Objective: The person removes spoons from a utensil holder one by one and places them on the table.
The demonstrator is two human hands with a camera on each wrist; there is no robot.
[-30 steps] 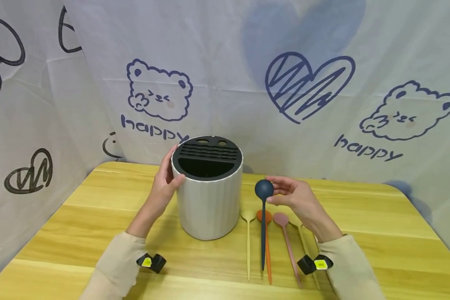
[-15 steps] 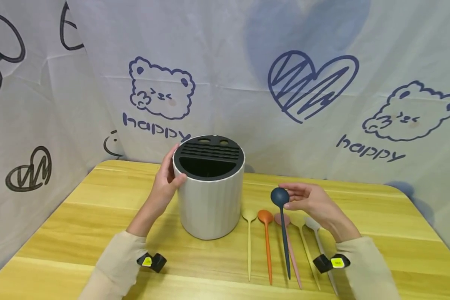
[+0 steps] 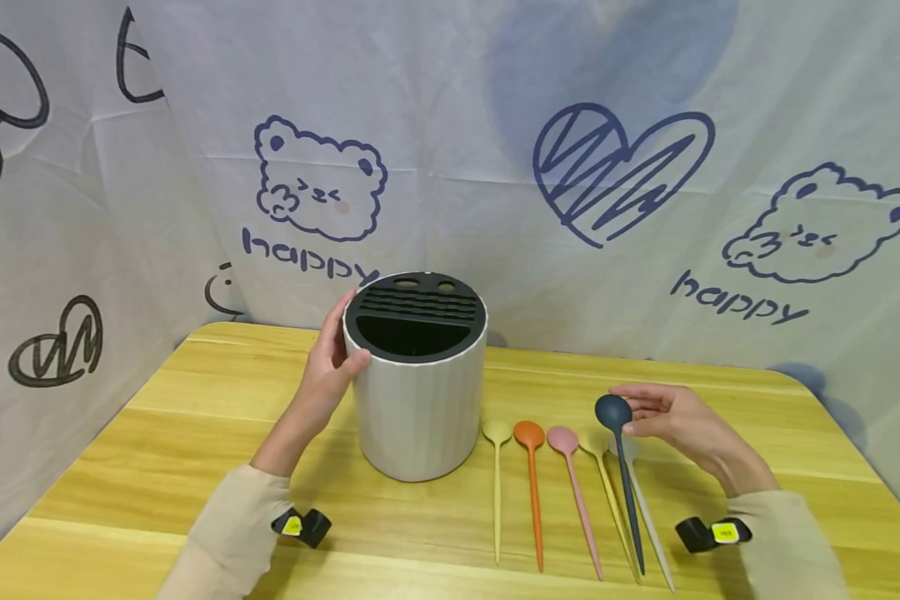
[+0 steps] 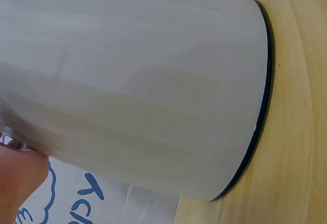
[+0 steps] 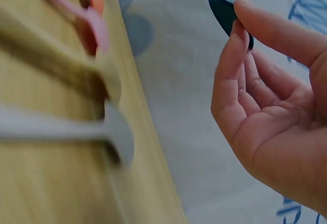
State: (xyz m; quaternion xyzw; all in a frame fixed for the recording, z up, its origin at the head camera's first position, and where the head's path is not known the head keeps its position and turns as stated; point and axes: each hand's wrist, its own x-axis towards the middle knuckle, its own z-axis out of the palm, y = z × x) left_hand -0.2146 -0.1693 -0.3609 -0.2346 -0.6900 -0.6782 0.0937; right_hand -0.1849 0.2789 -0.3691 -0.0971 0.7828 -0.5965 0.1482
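A pale grey ribbed utensil holder (image 3: 420,417) stands on the table, its black lid (image 3: 416,337) pierced by a half-round opening, slots and two round holes. My left hand (image 3: 328,367) holds its upper left side, thumb at the front rim; in the left wrist view the holder's wall fills most of the picture. Between thumb and fingertips, my right hand (image 3: 678,421) pinches the bowl of a dark blue spoon (image 3: 612,412). That spoon hangs handle down, overlapping a white spoon (image 3: 648,517) in the head view. The right wrist view shows the pinch at the bowl's edge (image 5: 222,17).
Right of the holder, a yellow spoon (image 3: 497,432), an orange spoon (image 3: 528,433), a pink spoon (image 3: 562,439) and a second yellow spoon (image 3: 594,442) lie in a row, handles toward me. A printed cloth (image 3: 457,225) hangs behind the wooden table (image 3: 195,400).
My right hand has carried the dark blue spoon rightward and slightly nearer, from over the orange spoon, past the pink one, to over the white one. My left hand stays on the holder.
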